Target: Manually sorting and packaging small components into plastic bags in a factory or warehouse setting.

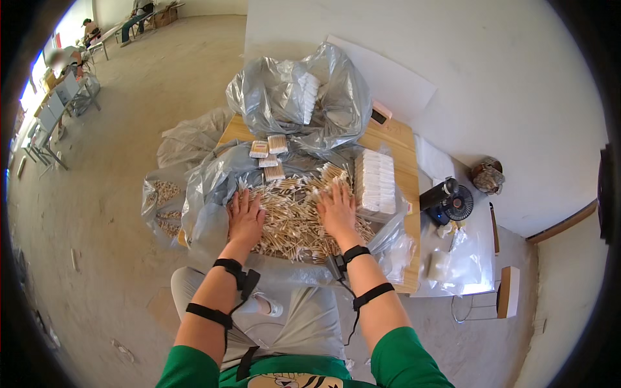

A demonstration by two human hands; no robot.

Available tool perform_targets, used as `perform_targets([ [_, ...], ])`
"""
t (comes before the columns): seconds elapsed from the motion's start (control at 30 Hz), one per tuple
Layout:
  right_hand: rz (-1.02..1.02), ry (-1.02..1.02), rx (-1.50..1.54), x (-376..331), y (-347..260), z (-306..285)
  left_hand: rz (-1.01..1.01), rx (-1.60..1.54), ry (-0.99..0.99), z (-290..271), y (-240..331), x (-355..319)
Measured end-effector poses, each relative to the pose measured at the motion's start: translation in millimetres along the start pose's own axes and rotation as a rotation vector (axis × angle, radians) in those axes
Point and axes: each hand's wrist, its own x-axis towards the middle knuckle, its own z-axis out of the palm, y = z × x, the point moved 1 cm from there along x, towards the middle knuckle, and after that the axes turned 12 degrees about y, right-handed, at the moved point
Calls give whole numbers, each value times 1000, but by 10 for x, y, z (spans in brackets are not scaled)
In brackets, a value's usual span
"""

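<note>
A wide loose pile of cotton swabs (288,216) with white tips and wooden sticks lies on grey plastic sheeting in front of me. Against the pile's left edge, my left hand (245,220) rests flat with its fingers spread. My right hand (337,210) lies on the pile's right side, fingers stretched forward over the swabs. Neither hand grips anything that I can see. Several small bundles of cotton swabs (273,159) sit just beyond the pile. To the right of my right hand stands a stack of white packs (376,183).
A large grey plastic bag (272,97) with white packs sits at the wooden table's (409,255) far end. Clear bags of swabs (165,194) hang at the left edge. A black bottle (438,193) and small fan (458,203) stand on a side surface. Other people sit far left.
</note>
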Motion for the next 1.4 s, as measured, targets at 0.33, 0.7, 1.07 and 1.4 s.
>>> perform_targets([
  [0.33,-62,-76,69,-247,-114,-130,-13,61,-183,26,239,46],
  [0.7,79,-60,19,-801,-218,-454,47,6,-64,-122,177,-301],
  [1.07,267,-81,68,-767,-337,-261,117,86,129,-132,166,-316],
  [1.4,252,-82,11,-743,-396,-293,-3,-70,134,-184,196,-367],
])
